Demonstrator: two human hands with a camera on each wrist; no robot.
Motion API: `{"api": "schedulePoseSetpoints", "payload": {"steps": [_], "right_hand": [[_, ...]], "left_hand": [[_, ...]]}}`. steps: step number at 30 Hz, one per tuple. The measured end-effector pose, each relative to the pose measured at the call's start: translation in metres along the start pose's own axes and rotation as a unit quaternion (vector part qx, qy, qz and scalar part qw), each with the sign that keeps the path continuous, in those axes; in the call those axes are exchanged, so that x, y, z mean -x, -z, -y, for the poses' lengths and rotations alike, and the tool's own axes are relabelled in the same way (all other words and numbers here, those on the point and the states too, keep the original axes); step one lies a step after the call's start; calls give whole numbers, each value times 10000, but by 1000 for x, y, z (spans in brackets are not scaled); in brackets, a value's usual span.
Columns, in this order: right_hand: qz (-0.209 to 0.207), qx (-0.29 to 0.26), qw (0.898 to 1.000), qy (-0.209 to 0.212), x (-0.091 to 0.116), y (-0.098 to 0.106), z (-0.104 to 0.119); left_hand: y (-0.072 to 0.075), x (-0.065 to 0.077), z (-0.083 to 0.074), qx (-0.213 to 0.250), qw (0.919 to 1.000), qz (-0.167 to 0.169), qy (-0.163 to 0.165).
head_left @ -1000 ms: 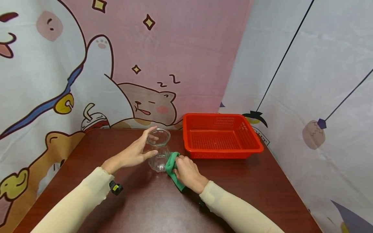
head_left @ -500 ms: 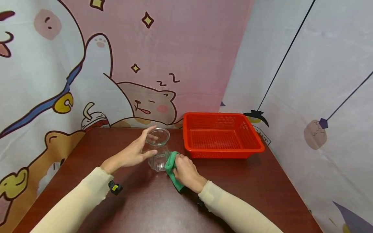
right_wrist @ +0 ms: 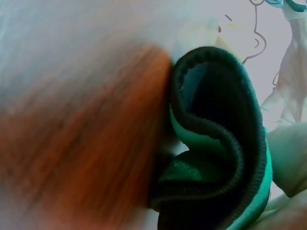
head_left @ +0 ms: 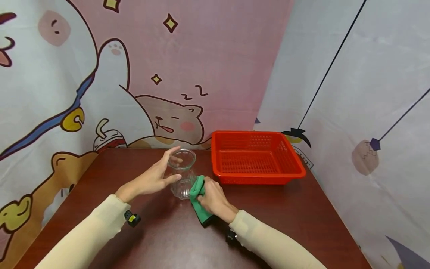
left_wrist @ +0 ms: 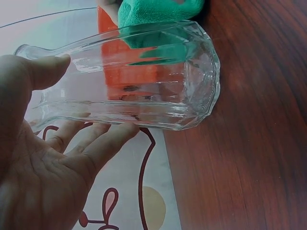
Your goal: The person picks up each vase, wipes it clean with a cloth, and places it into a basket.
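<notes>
A clear faceted glass vase (head_left: 183,184) with a flared rim stands upright on the table. My left hand (head_left: 153,177) holds it from the left, thumb on the near side and fingers round the far side, as the left wrist view of the vase (left_wrist: 144,91) shows. My right hand (head_left: 214,198) grips a folded green cloth (head_left: 200,211) against the lower right side of the vase. In the right wrist view, the dark-edged cloth (right_wrist: 197,138) hangs in loose folds below the fingers (right_wrist: 291,160). The fingertips inside the cloth are hidden.
A red perforated plastic basket (head_left: 248,175) sits at the back right of the dark brown wooden table (head_left: 174,239). Cartoon-printed curtains (head_left: 215,56) hang along the back and sides of the table.
The left hand and the vase hold their place. The right hand stays beside the vase, while the cloth's loose lower end has swung slightly left and toward the front.
</notes>
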State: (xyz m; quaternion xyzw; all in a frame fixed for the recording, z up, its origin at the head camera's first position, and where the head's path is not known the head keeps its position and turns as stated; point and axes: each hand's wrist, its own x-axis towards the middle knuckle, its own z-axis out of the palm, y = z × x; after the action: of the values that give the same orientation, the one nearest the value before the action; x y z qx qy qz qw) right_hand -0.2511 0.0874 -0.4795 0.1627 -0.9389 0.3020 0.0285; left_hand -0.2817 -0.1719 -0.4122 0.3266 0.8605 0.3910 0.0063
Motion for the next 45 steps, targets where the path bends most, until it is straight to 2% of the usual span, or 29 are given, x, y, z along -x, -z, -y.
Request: {"api": "schedulePoseSetpoints", "payload": {"steps": [16, 45], "right_hand": [[-402, -238, 9988, 129, 2, 2, 0], [-1058, -636, 9907, 573, -3, 23, 24]], "left_hand": [[-1, -1, 2, -72, 10000, 15, 3], [-1, -1, 2, -44, 10000, -16, -60]]}}
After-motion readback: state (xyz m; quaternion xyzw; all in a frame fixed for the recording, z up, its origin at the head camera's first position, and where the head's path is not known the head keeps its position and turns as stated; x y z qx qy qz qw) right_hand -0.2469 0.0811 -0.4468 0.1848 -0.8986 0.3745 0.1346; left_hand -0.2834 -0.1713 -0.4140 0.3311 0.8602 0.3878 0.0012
